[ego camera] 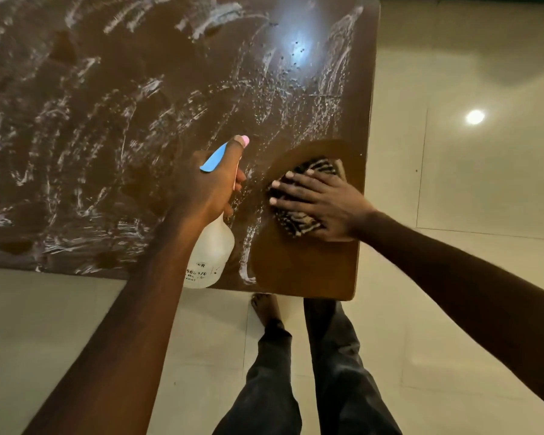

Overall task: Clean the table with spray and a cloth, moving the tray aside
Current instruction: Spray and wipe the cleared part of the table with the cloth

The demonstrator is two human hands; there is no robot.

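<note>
The right hand, fingers spread, presses the striped black-and-white cloth flat at the brown wooden worktop's near right corner, foam streaks lying leftward, while the left hand clamps the translucent spray bottle.

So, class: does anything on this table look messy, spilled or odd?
Yes. White foamy streaks cover most of the table; only the patch around the cloth under the right hand is wiped clean. No tray in view.

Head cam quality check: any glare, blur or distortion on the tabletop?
Head view: a bluish-white lamp reflection blows out a patch of the dark brown wooden table near its far edge; a second lamp spot shines on the pale tiled floor. The white foam streaks look soft, slightly smeared. Wide-angle lens bows the table edges. The striped cloth and translucent white spray bottle read clearly.
</note>
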